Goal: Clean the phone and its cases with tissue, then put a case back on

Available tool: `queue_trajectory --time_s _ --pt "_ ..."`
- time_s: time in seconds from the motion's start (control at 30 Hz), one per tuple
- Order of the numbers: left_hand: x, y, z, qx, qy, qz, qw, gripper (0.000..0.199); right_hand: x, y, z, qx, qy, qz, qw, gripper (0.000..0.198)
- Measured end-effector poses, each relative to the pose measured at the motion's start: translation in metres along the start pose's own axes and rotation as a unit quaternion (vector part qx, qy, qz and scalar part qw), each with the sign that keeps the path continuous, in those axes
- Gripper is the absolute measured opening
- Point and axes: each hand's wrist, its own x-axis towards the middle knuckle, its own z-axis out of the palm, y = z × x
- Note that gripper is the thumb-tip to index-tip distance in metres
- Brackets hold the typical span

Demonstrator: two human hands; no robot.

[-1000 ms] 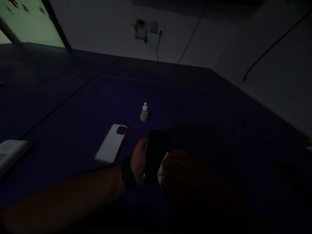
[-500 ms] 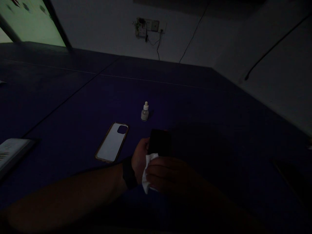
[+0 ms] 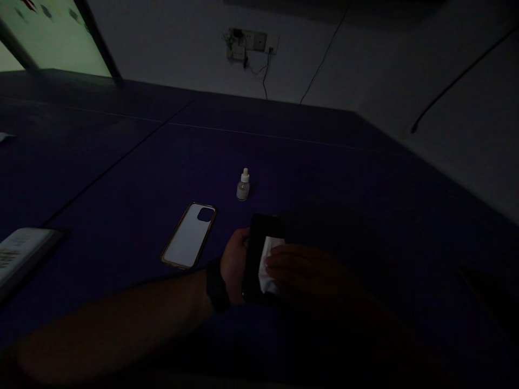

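Observation:
My left hand (image 3: 234, 262), with a dark watch (image 3: 217, 286) on its wrist, is wrapped round the edge of a black phone (image 3: 253, 259). The phone's dark face is turned up toward me. Pressed flat on that face is a white tissue (image 3: 267, 265), and my right hand (image 3: 300, 270) holds it there with the fingers together. To the left of the phone lies a clear phone case (image 3: 187, 237) with a gold-brown rim and a camera cut-out. A small dropper bottle (image 3: 243, 187) with a white cap stands upright beyond the phone. Deep shadow hides much of my right hand.
Everything rests on a dark blue surface (image 3: 141, 178). At the left edge lies a white box-like object (image 3: 20, 254). A dim dark shape is at the lower right. Sockets with cables (image 3: 253, 43) are on the wall behind.
My right hand has slid the tissue from the phone's lower left edge up and right, onto the middle of its face. More of the phone's lower left edge shows now.

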Motion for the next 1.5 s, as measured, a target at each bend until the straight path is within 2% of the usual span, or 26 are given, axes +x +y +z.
queue_trajectory --time_s 0.1,0.2,0.23,0.3,0.37,0.47,0.53,0.6,0.67,0.77,0.9,1.03,1.13,1.27,1.4,1.5 --pt "-0.003 -0.003 -0.002 0.033 -0.021 -0.04 0.998 0.053 0.0 -0.004 0.003 0.024 -0.041 -0.023 0.999 0.016" --pt "-0.005 -0.006 -0.003 0.037 -0.035 -0.047 0.998 0.06 0.0 -0.005 0.011 0.03 -0.048 -0.047 0.997 0.017" --pt "-0.004 -0.005 -0.002 0.04 -0.032 -0.05 0.997 0.059 -0.001 -0.004 0.012 0.027 -0.038 -0.043 0.998 0.019" --pt "-0.002 -0.002 0.002 0.029 -0.018 -0.015 0.999 0.051 -0.004 0.0 0.01 0.022 -0.021 -0.019 0.999 0.022" --pt "-0.001 0.002 0.006 0.033 -0.013 -0.005 0.999 0.048 -0.005 0.001 0.006 0.034 -0.032 0.006 0.999 0.023" --pt "-0.005 0.005 0.008 0.051 -0.022 -0.036 0.998 0.053 0.001 -0.007 0.002 0.065 -0.067 -0.005 0.996 0.027" --pt "-0.008 0.005 0.007 0.065 -0.041 -0.064 0.995 0.056 0.004 -0.011 0.003 0.09 -0.071 -0.026 0.993 0.028" --pt "-0.009 0.005 0.007 0.068 -0.047 -0.068 0.994 0.056 0.002 -0.009 0.001 0.095 -0.065 -0.013 0.993 0.027" --pt "-0.008 0.005 0.01 0.048 -0.026 -0.032 0.998 0.05 -0.006 -0.002 -0.002 0.071 -0.064 0.03 0.995 0.023" --pt "-0.005 0.005 0.015 0.035 -0.001 0.011 0.999 0.045 -0.018 0.006 -0.007 0.045 -0.082 0.049 0.994 0.017" --pt "-0.003 0.007 0.014 0.043 0.011 0.014 0.999 0.047 -0.019 0.0 -0.002 0.054 -0.097 0.032 0.993 0.019" --pt "-0.004 0.007 0.012 0.038 0.005 0.009 0.999 0.049 -0.019 -0.003 -0.001 0.039 -0.081 0.057 0.994 0.023" --pt "-0.005 0.006 0.014 0.04 0.027 0.024 0.999 0.05 -0.02 -0.002 -0.004 0.031 -0.09 0.059 0.994 0.026" --pt "-0.006 0.006 0.018 0.042 0.052 0.025 0.997 0.058 -0.017 -0.007 -0.007 0.036 -0.105 0.033 0.993 0.024" --pt "-0.007 0.007 0.02 0.033 0.084 0.04 0.995 0.067 -0.016 -0.009 -0.011 0.025 -0.104 0.049 0.993 0.022" --pt "-0.008 0.006 0.018 0.029 0.084 0.018 0.996 0.081 -0.016 -0.01 -0.007 0.034 -0.111 0.033 0.993 0.022"
